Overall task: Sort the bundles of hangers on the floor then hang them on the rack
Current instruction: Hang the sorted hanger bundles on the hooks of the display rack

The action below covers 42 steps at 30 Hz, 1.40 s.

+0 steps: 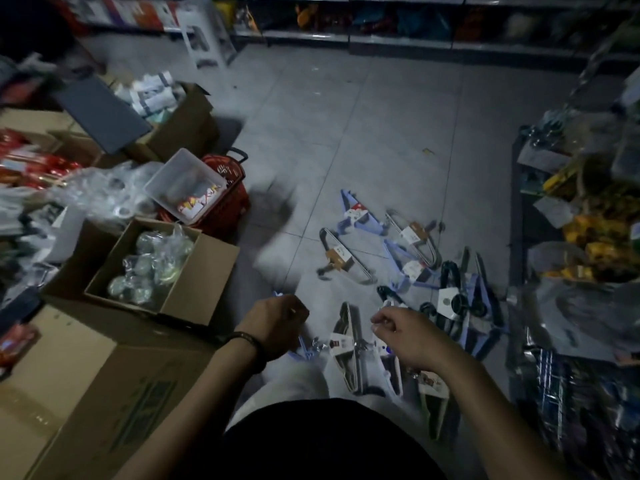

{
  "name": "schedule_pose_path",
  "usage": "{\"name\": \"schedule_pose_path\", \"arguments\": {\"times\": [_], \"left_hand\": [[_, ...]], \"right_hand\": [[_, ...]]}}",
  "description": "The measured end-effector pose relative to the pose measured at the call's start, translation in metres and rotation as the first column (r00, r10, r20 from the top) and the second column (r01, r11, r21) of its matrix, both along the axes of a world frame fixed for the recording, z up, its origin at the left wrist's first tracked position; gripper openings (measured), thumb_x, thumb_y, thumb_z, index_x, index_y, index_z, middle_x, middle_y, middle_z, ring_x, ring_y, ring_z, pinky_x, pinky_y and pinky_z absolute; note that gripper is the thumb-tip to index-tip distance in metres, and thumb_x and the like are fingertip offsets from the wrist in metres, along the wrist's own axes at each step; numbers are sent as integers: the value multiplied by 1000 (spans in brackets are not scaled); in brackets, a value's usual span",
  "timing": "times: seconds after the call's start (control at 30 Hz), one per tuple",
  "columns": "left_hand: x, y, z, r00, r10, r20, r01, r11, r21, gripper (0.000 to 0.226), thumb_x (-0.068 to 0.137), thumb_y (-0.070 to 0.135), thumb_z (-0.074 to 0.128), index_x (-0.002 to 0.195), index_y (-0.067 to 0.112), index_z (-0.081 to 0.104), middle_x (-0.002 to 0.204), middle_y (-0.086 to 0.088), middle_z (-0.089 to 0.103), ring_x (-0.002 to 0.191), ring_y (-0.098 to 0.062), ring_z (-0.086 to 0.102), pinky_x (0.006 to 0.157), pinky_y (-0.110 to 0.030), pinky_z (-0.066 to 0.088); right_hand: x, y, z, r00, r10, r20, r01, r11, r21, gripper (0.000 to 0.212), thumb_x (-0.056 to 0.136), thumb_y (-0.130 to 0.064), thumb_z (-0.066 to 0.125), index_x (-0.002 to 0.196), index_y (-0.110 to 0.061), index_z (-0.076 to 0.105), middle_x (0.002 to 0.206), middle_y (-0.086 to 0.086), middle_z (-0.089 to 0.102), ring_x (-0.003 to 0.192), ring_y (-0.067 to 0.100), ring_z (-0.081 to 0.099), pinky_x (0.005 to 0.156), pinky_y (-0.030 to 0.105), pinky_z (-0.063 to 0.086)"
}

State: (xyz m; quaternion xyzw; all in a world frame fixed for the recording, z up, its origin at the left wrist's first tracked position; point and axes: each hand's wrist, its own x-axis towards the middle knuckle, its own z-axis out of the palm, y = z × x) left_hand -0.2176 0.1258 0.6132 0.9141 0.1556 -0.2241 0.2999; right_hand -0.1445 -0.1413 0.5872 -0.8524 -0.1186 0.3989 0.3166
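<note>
Several bundles of hangers lie on the grey tiled floor: a lilac bundle [356,214], a grey bundle with a brown label [341,259], another grey one [414,237] and a dark and lilac pile [460,299]. My left hand [277,323] has its fingers curled round a lilac hanger bundle [303,351], whose tips show above and below the fist. My right hand [398,332] is curled round the top of a pale hanger bundle [391,367]. A grey labelled bundle [346,348] sits between the hands. No rack can be made out in the dim light.
Open cardboard boxes [194,271] of wrapped goods stand at the left, with a large box [86,382] near my feet. A red shopping basket [228,188] holds a white tub. A low shelf of packaged goods [588,237] lines the right. Store shelving [398,29] runs along the far wall.
</note>
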Motion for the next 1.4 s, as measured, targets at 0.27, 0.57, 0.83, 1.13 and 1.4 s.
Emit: {"name": "schedule_pose_path", "arguments": {"times": [0.27, 0.57, 0.83, 1.13, 1.4], "left_hand": [[50, 18, 6, 997, 75, -33, -74, 996, 48, 24, 92, 56, 53, 91, 34, 65, 89, 2, 76, 79, -20, 73, 75, -43, 62], [202, 76, -26, 991, -10, -130, 18, 998, 62, 19, 97, 49, 60, 94, 34, 70, 97, 0, 76, 85, -22, 73, 81, -40, 61], [409, 206, -70, 977, -160, -143, 157, 987, -35, 19, 101, 33, 60, 112, 23, 72, 108, 0, 77, 95, -19, 73, 85, -35, 60], [665, 351, -35, 872, -476, -114, 481, 877, 12, 23, 102, 35, 59, 117, 23, 72, 116, 0, 75, 103, -19, 71, 88, -29, 53], [829, 361, -36, 832, -554, 35, 555, 828, -87, 15, 100, 24, 62, 108, 21, 74, 99, 4, 77, 85, -14, 71, 83, -29, 56]], "right_hand": [[66, 2, 1, 999, -25, 27, 24, 999, 39, 19, 104, -41, 55, 116, -31, 66, 106, -10, 67, 89, 4, 64, 69, 22, 47], [160, 37, -31, 989, -139, -57, 142, 988, 59, 23, 101, -41, 61, 121, -31, 66, 104, -15, 65, 90, 1, 64, 75, 21, 51], [356, 179, -57, 982, -190, 8, 191, 980, -57, 22, 104, -38, 56, 122, -29, 64, 118, -4, 68, 102, 14, 63, 83, 30, 51], [568, 308, -26, 929, -354, 110, 362, 930, -68, 13, 103, -39, 57, 111, -34, 67, 107, -6, 70, 95, 11, 65, 83, 36, 57], [677, 349, -41, 857, -508, 79, 514, 852, -100, 16, 103, -31, 59, 106, -22, 71, 97, -6, 71, 90, 13, 65, 79, 26, 47]]}}
